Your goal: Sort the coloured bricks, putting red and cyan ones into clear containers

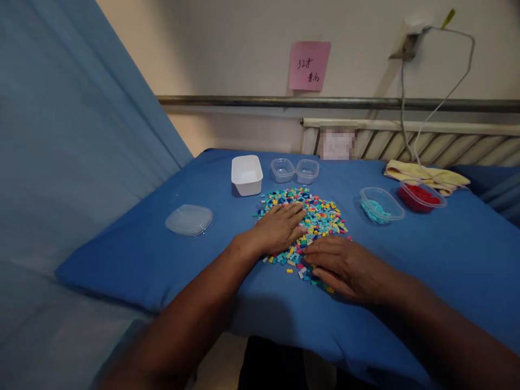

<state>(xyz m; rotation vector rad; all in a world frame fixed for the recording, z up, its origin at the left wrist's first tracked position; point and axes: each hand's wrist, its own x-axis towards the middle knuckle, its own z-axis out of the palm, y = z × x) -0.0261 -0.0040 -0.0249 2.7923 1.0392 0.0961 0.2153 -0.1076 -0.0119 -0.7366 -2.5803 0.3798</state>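
Two arms (pixel 195 309) up close, both hands down at the brick pile.
Right hand (pixel 351 268) is at the pile's 4 o'clock edge, fingers close together and a bit curled; can't tell if it's pinching anything. Left hand (pixel 280 225) lies palm down at 9 o'clock, fingers slightly spread. Mixed brick pile (pixel 323 216) is between and beyond them, so I'd call this step handling the loose heap; lifting a single brick would call for a fingertip pinch. Stacked lids (pixel 189 220) at 9 o'clock, light-blue brick tub (pixel 392 210) and red brick tub (pixel 442 202) around 2, white tub (pixel 248 188) at 11, two see-through tubs (pixel 307 176) near 12, yellow cloth (pixel 442 179) at 2, farther back.
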